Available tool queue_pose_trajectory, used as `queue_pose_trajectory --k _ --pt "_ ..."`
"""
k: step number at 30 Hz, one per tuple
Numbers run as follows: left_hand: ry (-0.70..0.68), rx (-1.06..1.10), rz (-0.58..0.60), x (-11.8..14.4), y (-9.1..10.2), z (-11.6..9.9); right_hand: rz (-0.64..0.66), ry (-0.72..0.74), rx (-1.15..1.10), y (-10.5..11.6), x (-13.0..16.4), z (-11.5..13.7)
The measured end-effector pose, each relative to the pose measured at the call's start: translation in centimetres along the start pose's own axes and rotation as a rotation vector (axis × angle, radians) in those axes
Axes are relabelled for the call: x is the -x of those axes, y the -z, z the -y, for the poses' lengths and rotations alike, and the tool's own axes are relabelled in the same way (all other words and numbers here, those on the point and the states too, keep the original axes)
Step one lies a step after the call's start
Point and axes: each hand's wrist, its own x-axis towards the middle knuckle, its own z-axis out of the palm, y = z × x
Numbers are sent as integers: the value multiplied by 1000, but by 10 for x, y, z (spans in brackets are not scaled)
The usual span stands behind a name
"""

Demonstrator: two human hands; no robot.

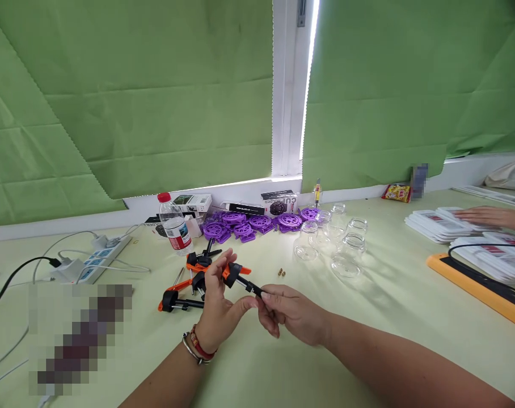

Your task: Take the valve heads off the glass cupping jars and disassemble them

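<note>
Near the table's front edge, left hand and right hand pinched one orange clamp, best held steady by both ends.

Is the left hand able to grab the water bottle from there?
Probably yes: the water bottle stands upright beyond the left hand, only low clamps between. But that hand already holds a clamp.

Small orange-and-black clamp held level above the table (more lie behind).
</note>
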Motion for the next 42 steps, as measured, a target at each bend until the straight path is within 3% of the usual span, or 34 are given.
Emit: queue_pose_trajectory --k 2,5,9,13,20,27,34,42 --pt "-14 63 4 -1 2 1 64 1 -23 -2 3 0" --pt "18 -21 -20 -1 3 -2 63 6 124 -4 4 0" --pt "89 -281 -67 -1 1 -6 -66 -38 382 -6 3 0" --pt "181 -436 -112 -3 -1 -1 -202 -39 476 -4 1 -1" --pt "230 -494 107 -4 -1 6 -246 -56 669 10 4 -8" --pt "378 -461 196 2 -10 -3 -229 -5 1105 11 2 -13" --pt "438 -408 252 0 -11 -6 -178 65 1232 13 -3 -14" --pt "484 -576 330 -4 -12 -20 44 156 1245 28 -5 -16"
